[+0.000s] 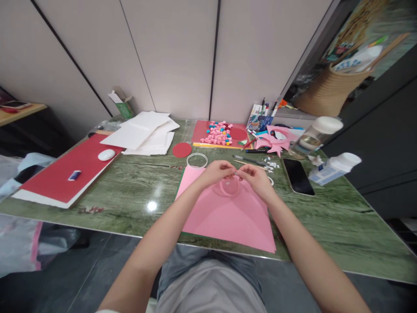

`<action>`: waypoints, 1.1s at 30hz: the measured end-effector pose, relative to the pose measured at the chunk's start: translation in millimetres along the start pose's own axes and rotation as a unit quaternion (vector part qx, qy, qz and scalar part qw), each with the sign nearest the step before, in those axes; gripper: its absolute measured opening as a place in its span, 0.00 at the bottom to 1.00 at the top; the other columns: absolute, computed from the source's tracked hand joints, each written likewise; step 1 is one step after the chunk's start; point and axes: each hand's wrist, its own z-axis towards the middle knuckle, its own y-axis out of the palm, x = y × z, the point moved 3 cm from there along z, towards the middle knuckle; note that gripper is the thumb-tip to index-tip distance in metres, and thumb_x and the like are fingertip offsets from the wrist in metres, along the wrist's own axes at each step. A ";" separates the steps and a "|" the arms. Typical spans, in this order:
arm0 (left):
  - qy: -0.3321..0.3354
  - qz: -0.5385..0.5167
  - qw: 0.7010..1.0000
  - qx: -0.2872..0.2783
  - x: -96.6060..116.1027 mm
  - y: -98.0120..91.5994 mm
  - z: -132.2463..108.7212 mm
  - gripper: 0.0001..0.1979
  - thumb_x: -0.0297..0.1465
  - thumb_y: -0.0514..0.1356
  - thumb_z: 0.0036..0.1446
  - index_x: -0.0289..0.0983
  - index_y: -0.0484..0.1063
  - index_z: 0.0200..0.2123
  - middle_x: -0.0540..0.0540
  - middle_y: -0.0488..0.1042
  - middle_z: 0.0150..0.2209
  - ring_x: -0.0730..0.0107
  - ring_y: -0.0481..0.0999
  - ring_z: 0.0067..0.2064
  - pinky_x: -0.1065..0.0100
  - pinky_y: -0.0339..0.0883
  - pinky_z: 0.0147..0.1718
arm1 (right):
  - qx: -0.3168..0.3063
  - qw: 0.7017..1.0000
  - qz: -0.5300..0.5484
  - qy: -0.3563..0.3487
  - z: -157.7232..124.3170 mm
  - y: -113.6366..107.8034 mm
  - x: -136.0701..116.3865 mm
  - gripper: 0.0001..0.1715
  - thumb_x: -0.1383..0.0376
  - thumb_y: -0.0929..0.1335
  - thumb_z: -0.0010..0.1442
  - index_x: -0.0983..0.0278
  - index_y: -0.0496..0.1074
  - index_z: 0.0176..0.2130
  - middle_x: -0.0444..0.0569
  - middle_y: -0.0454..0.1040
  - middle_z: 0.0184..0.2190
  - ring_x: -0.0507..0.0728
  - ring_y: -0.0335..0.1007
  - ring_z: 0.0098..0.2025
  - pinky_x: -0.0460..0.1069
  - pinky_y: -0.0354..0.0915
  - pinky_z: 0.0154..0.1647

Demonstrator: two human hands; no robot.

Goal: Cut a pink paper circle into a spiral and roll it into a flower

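My left hand (219, 170) and my right hand (256, 177) meet fingertip to fingertip, both closed in a pinch. Between them is something tiny, maybe whitish, too small to name. Below the hands lies a stack of pink paper (228, 221). On it, just under my fingers, is a pink ring-like round piece (229, 194) with a small pale spot (227, 183) inside. Small white bits (272, 163) are scattered right of my right hand, and a white roll of tape (270, 181) shows partly behind it. Left of my left hand lie a clear ring (187, 161) and a red paper disc (182, 150).
Behind are paper-like balls (218, 134), pens (249, 160) and pink scraps (273, 138). To the right stand a phone (298, 176), bottle (306, 143) and white container (335, 168). Leftward lie white sheets (140, 130) and a red board (61, 174).
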 end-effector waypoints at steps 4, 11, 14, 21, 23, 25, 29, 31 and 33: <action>-0.006 -0.001 1.000 -0.004 1.0 1.3 -0.6 0.11 0.32 0.57 0.47 0.28 0.69 0.30 0.43 0.72 0.28 0.78 0.70 0.27 0.71 0.65 0.30 | -0.003 1.000 -0.003 -0.003 -0.3 0.0 0.4 0.11 0.59 0.67 0.49 0.64 0.67 0.27 0.43 0.69 0.20 0.50 0.63 0.23 0.46 0.58 0.26; -0.002 0.010 1.000 -0.011 2.1 2.0 -1.0 0.10 0.32 0.57 0.48 0.29 0.69 0.30 0.44 0.72 0.27 0.78 0.69 0.27 0.72 0.64 0.29 | -0.004 1.000 -0.009 -0.004 0.6 0.5 2.6 0.11 0.58 0.67 0.49 0.64 0.67 0.26 0.43 0.68 0.20 0.50 0.62 0.23 0.45 0.57 0.25; -0.008 0.000 1.000 -0.015 2.2 2.4 -1.2 0.11 0.32 0.57 0.48 0.29 0.69 0.30 0.44 0.72 0.28 0.78 0.69 0.27 0.72 0.64 0.30 | -0.005 1.000 -0.005 -0.005 0.7 0.1 2.8 0.11 0.58 0.67 0.48 0.64 0.67 0.27 0.43 0.68 0.20 0.50 0.62 0.23 0.46 0.57 0.26; -0.014 -0.011 0.999 -0.028 3.6 2.9 -2.4 0.12 0.34 0.57 0.48 0.30 0.69 0.31 0.44 0.72 0.28 0.78 0.69 0.27 0.73 0.63 0.30 | 0.000 1.000 0.001 -0.008 0.6 0.0 2.4 0.09 0.59 0.68 0.47 0.64 0.68 0.27 0.43 0.69 0.21 0.50 0.63 0.23 0.46 0.59 0.26; -0.014 -0.018 0.999 -0.033 3.1 2.9 -2.6 0.12 0.34 0.57 0.47 0.30 0.70 0.32 0.44 0.72 0.29 0.78 0.70 0.27 0.73 0.63 0.29 | 0.003 1.000 0.017 -0.009 0.4 0.1 2.8 0.10 0.60 0.68 0.47 0.63 0.70 0.30 0.45 0.71 0.24 0.52 0.66 0.26 0.46 0.62 0.28; -0.013 -0.035 0.999 -0.039 2.2 3.1 -2.7 0.13 0.34 0.57 0.48 0.30 0.70 0.33 0.43 0.73 0.30 0.77 0.70 0.28 0.72 0.63 0.30 | 0.010 1.000 0.025 -0.010 0.1 -0.1 3.6 0.12 0.60 0.68 0.48 0.63 0.72 0.34 0.47 0.73 0.29 0.53 0.68 0.29 0.48 0.64 0.31; -0.016 -0.090 0.995 -0.049 2.0 5.4 -3.6 0.15 0.34 0.58 0.47 0.30 0.70 0.37 0.41 0.73 0.32 0.74 0.71 0.31 0.70 0.63 0.33 | 0.069 0.997 0.016 -0.033 -1.1 -2.8 3.8 0.12 0.60 0.68 0.48 0.62 0.74 0.34 0.49 0.74 0.33 0.55 0.69 0.33 0.50 0.65 0.35; -0.021 -0.112 0.993 -0.039 4.3 7.4 -4.6 0.15 0.34 0.58 0.47 0.30 0.70 0.37 0.41 0.73 0.32 0.73 0.72 0.32 0.69 0.64 0.34 | 0.111 0.992 0.003 -0.058 -2.6 -4.8 1.2 0.11 0.60 0.68 0.48 0.62 0.75 0.32 0.49 0.74 0.33 0.56 0.69 0.35 0.50 0.65 0.36; -0.022 -0.121 0.992 -0.020 8.0 9.3 -5.4 0.15 0.33 0.58 0.47 0.29 0.70 0.37 0.41 0.73 0.31 0.73 0.72 0.32 0.68 0.64 0.34 | 0.140 0.987 -0.007 -0.078 -4.2 -6.1 -2.2 0.10 0.60 0.68 0.47 0.62 0.75 0.30 0.49 0.74 0.32 0.56 0.69 0.35 0.50 0.64 0.37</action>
